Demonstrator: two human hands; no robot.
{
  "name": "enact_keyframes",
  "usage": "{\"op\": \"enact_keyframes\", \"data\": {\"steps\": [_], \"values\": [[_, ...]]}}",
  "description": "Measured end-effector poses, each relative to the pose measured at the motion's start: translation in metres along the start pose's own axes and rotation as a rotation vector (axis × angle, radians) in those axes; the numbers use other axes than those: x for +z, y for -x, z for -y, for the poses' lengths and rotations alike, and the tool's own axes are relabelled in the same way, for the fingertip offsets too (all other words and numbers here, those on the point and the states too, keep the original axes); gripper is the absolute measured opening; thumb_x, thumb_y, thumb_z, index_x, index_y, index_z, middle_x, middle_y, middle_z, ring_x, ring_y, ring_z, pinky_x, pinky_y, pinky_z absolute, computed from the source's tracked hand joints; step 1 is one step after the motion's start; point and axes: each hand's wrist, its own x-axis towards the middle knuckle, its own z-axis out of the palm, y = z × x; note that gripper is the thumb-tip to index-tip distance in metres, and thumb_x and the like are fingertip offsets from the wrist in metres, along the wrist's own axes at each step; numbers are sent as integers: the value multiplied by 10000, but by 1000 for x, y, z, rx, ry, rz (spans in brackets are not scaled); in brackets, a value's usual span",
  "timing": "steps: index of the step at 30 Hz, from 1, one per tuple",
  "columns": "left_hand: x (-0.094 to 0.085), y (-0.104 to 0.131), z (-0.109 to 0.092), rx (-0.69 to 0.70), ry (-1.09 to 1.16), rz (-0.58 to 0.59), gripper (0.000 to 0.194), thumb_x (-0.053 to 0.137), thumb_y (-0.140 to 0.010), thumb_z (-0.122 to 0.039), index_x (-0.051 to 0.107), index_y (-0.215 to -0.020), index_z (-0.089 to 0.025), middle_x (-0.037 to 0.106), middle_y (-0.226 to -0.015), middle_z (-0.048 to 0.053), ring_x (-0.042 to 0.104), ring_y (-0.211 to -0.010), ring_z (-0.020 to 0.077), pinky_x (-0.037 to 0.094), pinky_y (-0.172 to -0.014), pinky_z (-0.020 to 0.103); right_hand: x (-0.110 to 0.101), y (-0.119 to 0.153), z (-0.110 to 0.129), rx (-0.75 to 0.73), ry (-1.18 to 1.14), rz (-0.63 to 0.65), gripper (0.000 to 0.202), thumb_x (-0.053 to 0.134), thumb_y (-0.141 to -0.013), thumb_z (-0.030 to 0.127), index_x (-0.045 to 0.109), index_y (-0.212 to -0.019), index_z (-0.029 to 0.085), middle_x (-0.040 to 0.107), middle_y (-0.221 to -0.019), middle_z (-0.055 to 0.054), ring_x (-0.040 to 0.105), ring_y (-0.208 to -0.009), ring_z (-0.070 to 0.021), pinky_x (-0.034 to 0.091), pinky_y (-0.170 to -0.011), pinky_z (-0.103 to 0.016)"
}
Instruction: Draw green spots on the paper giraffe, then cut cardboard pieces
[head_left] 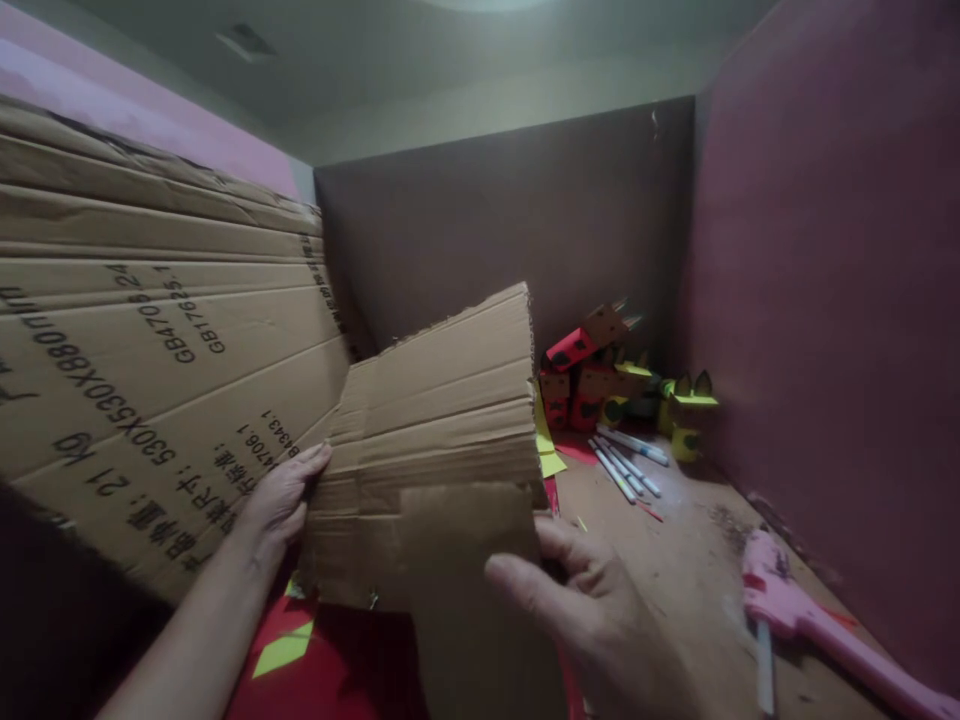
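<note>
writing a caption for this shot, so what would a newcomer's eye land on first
Probably the ribbed cardboard piece held up in the centre, with the large printed cardboard sheet filling the left side behind it. Next come the small red and yellow figures, bright against the dark far wall, right of centre. The pink glue gun also stands out at lower right.

Passing room lies over the tabletop [694,555] between the far markers [613,470] and the near-right glue gun [776,595], but the torn cardboard piece [442,430] blocks the middle and the printed cardboard sheet [247,315] the left.
</note>
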Motion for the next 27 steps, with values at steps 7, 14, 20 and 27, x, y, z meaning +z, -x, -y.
{"op": "enact_keyframes", "data": {"steps": [7,14,20,27], "values": [[15,39,-21,457,-541,-493,276,648,-787,-332,607,-1036,-219,618,-1057,17,504,-1112,229,330,-1045,329,-27,-34,-6,-9,-264,-242,245,761,-694,284,730,-918,189,759,-767,-44,702,-675,-195,546,-646,-294],[68,108,-6,258,-411,80,452,676,-711,-437,581,-1111,-250,686,-936,69,638,-884,274,501,-779,370,-29,-43,-31,-32,-264,-308,263,777,-669,300,715,-890,173,762,-790,-49,697,-674,-194,546,-657,-296],[102,113,21,210,-363,291,325,690,-728,-315,630,-1040,-245,701,-888,69,653,-815,243,508,-709,338,-27,-41,-51,-51,-252,-296,294,773,-690,342,720,-935,190,762,-787,-32,704,-726,-204,548,-683,-307],[96,104,5,139,-235,392,205,633,-758,-241,711,-948,-236,730,-918,56,673,-878,251,543,-718,326,-39,-38,-63,-109,-221,-428,282,664,-788,362,713,-999,181,738,-1045,-47,669,-977,-216,529,-812,-311]]}}
